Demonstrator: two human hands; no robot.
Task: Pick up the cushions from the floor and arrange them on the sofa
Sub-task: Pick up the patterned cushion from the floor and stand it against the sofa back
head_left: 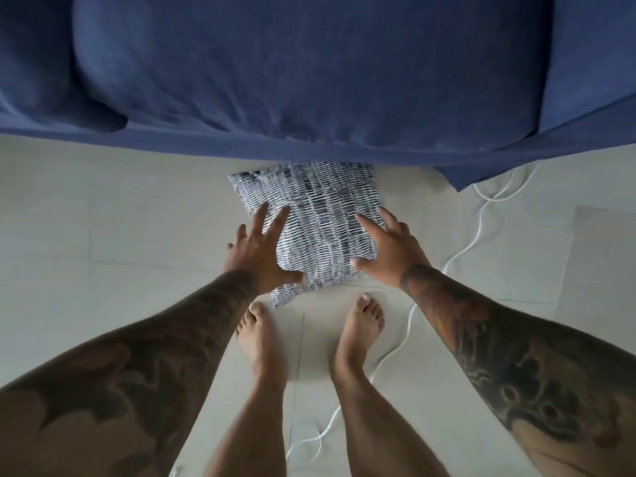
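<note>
Patterned cushion (311, 228) lies flat on floor (103, 218), far edge touching the sofa (309, 80) front. Left hand (263, 254) and right hand (387, 246) spread open at opposite side edges, fingers splayed, framing it, likely for a two-sided lift; nothing gripped yet. White cable (478, 232) trails rightward; sofa seat bare above.

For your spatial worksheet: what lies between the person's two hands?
In the head view, the patterned cushion lies between the left hand and right hand, both touching its sides.
</note>
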